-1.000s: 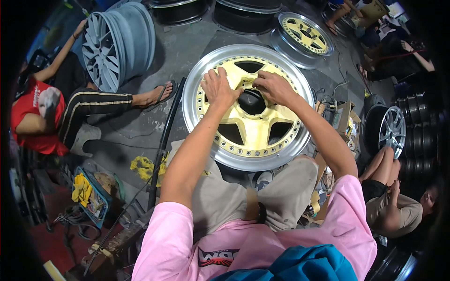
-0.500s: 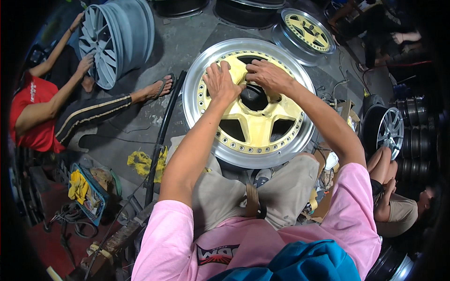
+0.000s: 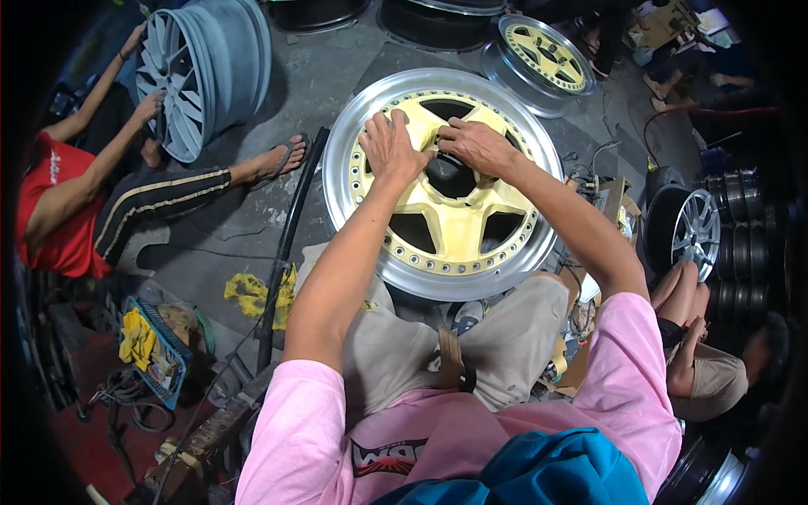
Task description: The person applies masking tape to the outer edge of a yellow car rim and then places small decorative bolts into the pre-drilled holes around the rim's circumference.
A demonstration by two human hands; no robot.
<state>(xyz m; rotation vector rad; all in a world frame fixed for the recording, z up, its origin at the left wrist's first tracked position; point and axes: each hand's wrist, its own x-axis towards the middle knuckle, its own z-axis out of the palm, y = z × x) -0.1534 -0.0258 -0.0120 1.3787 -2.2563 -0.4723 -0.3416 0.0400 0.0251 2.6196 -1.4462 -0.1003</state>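
Observation:
A large wheel rim (image 3: 435,284) with a polished metal lip lies face up in front of me. Its five-spoke face (image 3: 459,236) is pale yellow, ringed by small bolt holes, with a wrinkled, film-like edge around the dark centre hole. My left hand (image 3: 394,153) rests on the upper left spoke, fingers apart and bent, thumb reaching toward the hole. Just across from it, my right hand (image 3: 480,149) is closed at the hole's upper edge, fingertips pressed together. What lies between those fingertips is too small to make out.
At left a person in a red shirt (image 3: 67,210) holds a grey rim (image 3: 227,76). A black pole (image 3: 299,202), yellow cloth (image 3: 252,295) and blue basket (image 3: 160,345) lie nearby. Another yellow-faced rim (image 3: 539,63) stands beyond. Someone sits at right beside a silver wheel (image 3: 697,231).
My right hand has shifted slightly left and down along the hole's edge. My left hand stays nearly in place. The whole view has moved a little. People at the far right have shifted.

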